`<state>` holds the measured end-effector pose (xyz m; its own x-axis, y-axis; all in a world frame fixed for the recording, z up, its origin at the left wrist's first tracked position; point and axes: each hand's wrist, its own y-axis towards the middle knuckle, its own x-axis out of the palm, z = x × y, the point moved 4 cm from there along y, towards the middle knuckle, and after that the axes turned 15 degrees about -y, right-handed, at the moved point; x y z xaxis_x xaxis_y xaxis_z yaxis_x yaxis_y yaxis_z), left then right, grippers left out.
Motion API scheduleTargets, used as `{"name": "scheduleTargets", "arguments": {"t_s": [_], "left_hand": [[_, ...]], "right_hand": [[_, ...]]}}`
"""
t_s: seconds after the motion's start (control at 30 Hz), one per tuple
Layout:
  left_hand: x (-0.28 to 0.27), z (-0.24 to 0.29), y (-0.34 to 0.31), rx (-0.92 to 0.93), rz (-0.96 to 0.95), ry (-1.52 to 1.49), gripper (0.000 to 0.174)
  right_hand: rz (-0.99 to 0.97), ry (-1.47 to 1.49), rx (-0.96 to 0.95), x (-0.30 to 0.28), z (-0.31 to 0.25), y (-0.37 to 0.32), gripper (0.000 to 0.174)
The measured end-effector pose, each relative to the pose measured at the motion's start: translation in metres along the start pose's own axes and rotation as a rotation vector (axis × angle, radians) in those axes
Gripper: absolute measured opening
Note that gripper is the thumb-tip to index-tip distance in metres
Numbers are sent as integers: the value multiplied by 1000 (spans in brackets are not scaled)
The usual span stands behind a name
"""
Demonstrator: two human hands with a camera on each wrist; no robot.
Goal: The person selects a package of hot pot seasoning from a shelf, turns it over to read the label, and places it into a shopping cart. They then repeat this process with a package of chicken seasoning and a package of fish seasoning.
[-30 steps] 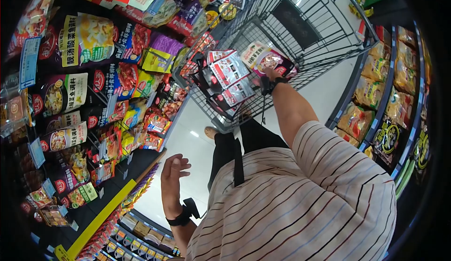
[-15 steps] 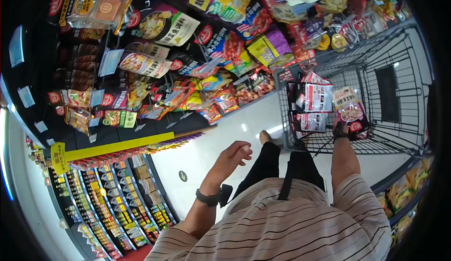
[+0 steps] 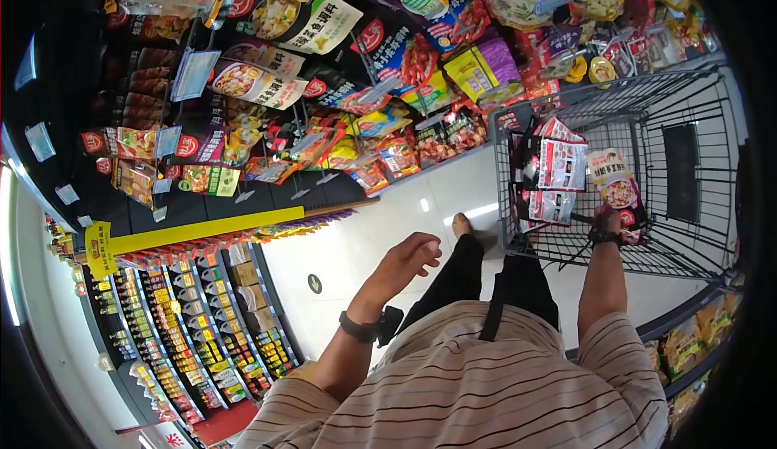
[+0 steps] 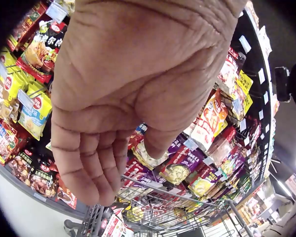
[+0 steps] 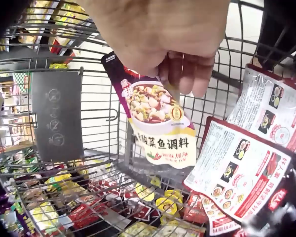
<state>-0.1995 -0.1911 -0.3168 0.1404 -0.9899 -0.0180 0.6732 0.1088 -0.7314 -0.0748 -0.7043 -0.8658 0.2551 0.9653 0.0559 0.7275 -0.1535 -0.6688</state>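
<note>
My right hand (image 3: 605, 224) reaches down into a wire shopping cart (image 3: 681, 174) and grips one end of a seasoning packet (image 5: 155, 113). The packet is white, yellow and dark purple, with a bowl of fish stew pictured on it. In the right wrist view it hangs tilted from the curled fingers (image 5: 188, 74), and the thumb is mostly hidden. Beside it in the cart lie several packets with white printed backs (image 5: 241, 173). My left hand (image 3: 407, 263) hovers in front of my body, fingers loosely bent, holding nothing.
Shelves of hanging seasoning packets (image 3: 316, 24) rise along the left and front, with a yellow strip (image 3: 206, 230) on the lower edge. Bottle shelves (image 3: 186, 328) stand at the lower left. Bagged goods (image 3: 688, 344) line the right. My foot (image 3: 461, 224) is beside the cart.
The head view has swung, so the cart now appears farther right. My left hand has risen toward the middle of the view. My right hand keeps the packet inside the cart.
</note>
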Motion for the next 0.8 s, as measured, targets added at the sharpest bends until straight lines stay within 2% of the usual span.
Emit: {"name": "scheduleTargets", "arguments": {"t_s": [0.03, 0.1, 0.2, 0.33, 0.4, 0.47, 0.6, 0.8], "left_hand": [[1, 1, 0, 11, -13, 4, 40], [3, 6, 0, 39, -41, 11, 40], [0, 10, 0, 70, -73, 19, 40], [-8, 19, -2, 124, -121, -1, 41], [-14, 19, -1, 155, -142, -24, 41], [-20, 18, 6, 172, -185, -50, 40], [-23, 36, 12, 277, -257, -22, 39], [-11, 76, 27, 399, -368, 25, 40]], "right_hand": [[-46, 142, 36, -2, -14, 9, 25], [127, 360, 126, 2, -39, 12, 21], [398, 186, -34, 59, -163, -62, 21], [347, 40, -287, 60, -237, -93, 27], [302, 15, -398, 69, -271, -133, 29], [226, 35, -501, 89, -310, -201, 30], [250, -58, -562, 114, -370, -311, 31], [199, 12, -577, 138, -437, -421, 14]]}}
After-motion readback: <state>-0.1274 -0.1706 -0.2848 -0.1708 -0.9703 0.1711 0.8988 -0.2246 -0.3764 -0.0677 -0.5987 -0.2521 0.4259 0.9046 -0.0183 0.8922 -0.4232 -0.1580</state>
